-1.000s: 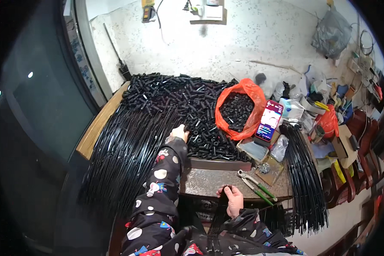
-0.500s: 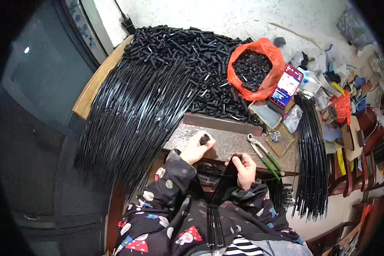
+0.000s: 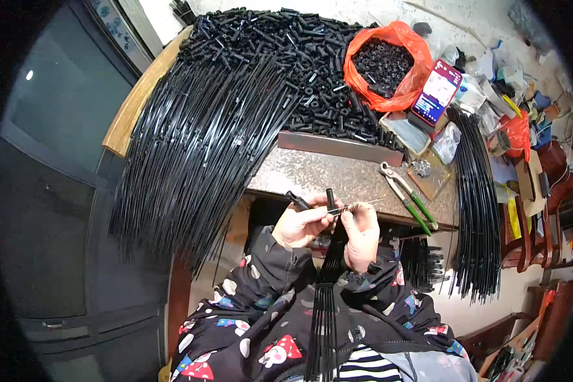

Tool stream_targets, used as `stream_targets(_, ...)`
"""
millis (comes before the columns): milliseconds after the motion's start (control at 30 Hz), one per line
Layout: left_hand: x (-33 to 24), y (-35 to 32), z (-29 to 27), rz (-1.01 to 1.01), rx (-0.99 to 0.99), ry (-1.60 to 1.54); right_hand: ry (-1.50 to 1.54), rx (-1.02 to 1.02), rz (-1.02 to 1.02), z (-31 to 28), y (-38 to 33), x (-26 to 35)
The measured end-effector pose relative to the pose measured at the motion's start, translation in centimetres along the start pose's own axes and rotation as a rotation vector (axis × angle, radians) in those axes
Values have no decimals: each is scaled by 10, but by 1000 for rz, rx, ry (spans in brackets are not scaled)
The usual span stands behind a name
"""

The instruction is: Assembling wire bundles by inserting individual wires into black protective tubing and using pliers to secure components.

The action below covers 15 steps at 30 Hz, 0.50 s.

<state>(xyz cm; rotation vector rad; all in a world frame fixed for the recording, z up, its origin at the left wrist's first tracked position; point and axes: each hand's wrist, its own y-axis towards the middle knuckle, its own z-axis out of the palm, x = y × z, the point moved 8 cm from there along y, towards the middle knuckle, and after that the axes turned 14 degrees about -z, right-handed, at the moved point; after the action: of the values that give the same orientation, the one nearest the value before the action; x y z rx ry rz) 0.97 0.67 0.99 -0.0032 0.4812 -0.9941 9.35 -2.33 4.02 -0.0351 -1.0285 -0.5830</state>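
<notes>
My left hand [image 3: 301, 227] is closed around a few small black tubes [image 3: 297, 200], whose ends stick up past its fingers. My right hand [image 3: 361, 237] grips the top of a bundle of thin black rods [image 3: 323, 312] that hangs down across my lap. Fine pale metal tips [image 3: 368, 203] stick out from the fingers of my right hand. Both hands meet in front of the table edge, with the left fingertips at these tips. Whether a tube is on a tip is too small to tell.
A heap of black tubes [image 3: 261, 48] lies behind a metal bar [image 3: 340, 148]. Long black rods [image 3: 191, 159] overhang the table at left, others [image 3: 474, 210] at right. Green-handled pliers [image 3: 409, 197], a phone [image 3: 437, 92] and an orange bag [image 3: 420, 51] of small black parts sit at right.
My left hand has moved right and down to meet my right hand, and black tubes now show above its fingers. The right hand stays on the rods. The view has shifted slightly.
</notes>
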Motion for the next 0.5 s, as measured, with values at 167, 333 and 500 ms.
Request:
stream_targets(167, -8, -3, 0, 53, -103, 129, 77, 67, 92, 7, -3, -7)
stream_targets(333, -7, -4, -1, 0, -106, 177, 33, 50, 77, -1, 1, -8)
stream_targets(500, -7, -1, 0, 7, -78, 133, 81, 58, 143, 2, -1, -10)
